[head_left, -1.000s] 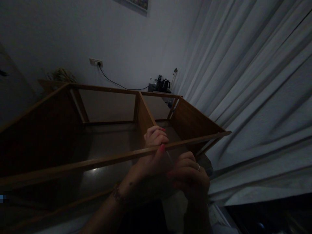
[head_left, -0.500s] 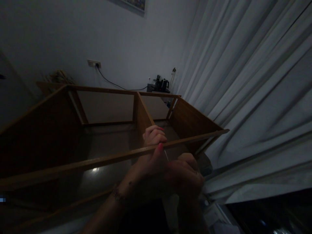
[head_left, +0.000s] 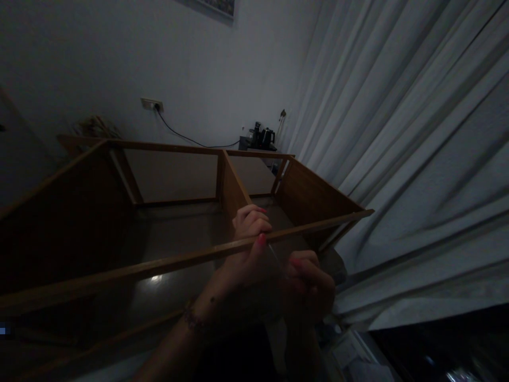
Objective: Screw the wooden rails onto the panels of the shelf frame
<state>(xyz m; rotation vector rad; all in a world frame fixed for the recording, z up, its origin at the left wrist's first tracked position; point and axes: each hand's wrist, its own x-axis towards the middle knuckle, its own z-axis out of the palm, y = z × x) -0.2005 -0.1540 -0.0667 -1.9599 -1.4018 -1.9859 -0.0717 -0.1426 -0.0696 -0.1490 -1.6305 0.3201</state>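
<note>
Rail (head_left: 186, 258), wooden: left hand (head_left: 251, 225) is clamping around it; right hand (head_left: 312, 281), below it, is pinching thin rod (head_left: 275, 253), pointing up toward its underside. Should right hand be tilting, thin rod could be slipping sideways; should left be loosening, rail could be shifting.

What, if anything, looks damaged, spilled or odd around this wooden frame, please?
Nothing looks clearly spilled or damaged in this dim view. The wooden furniture frame is open on top, so it looks unfinished.
</note>
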